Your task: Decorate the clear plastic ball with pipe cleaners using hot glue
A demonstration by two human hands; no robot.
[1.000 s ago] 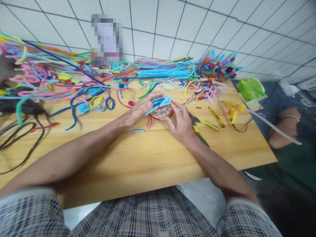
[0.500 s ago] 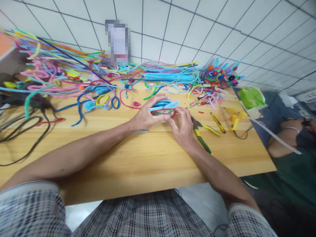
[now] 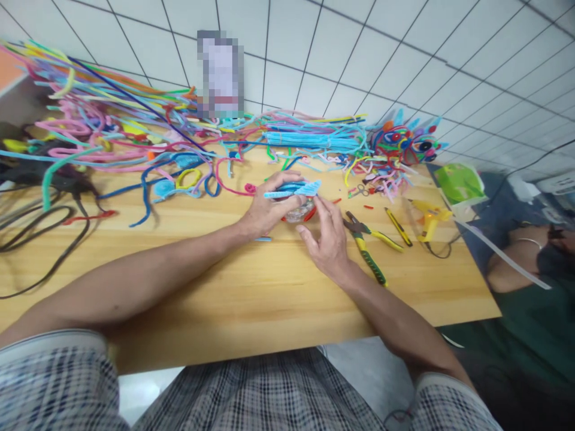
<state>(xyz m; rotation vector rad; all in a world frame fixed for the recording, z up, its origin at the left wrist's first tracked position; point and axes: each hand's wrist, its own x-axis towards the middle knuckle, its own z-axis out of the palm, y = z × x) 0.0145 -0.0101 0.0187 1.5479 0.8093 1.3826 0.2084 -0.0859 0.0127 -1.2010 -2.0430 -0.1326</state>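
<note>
Tabletop (image 3: 287, 299) bright, I note; soft shadow under left forearm (image 3: 148, 278); far right of right hand (image 3: 326, 233), dim. Slight blur; pixelated patch (image 3: 220, 72) beyond left hand (image 3: 263, 212); edges stretched.

Craft piece (image 3: 309, 189) light blue, red; glue gun (image 3: 430, 219) yellow; pliers (image 3: 360, 239) yellow-handled; shirt (image 3: 251, 395) plaid.

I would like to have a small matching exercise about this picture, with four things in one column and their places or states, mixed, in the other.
Things
1. blue craft piece
2. pliers
3. knife
4. glue gun

Places and states
A. lying between the pliers and the glue gun
B. in the left hand
C. of these four, nearest the right edge of the table
D. lying with handles spread apart

Pairs: 1-B, 2-D, 3-A, 4-C
</note>
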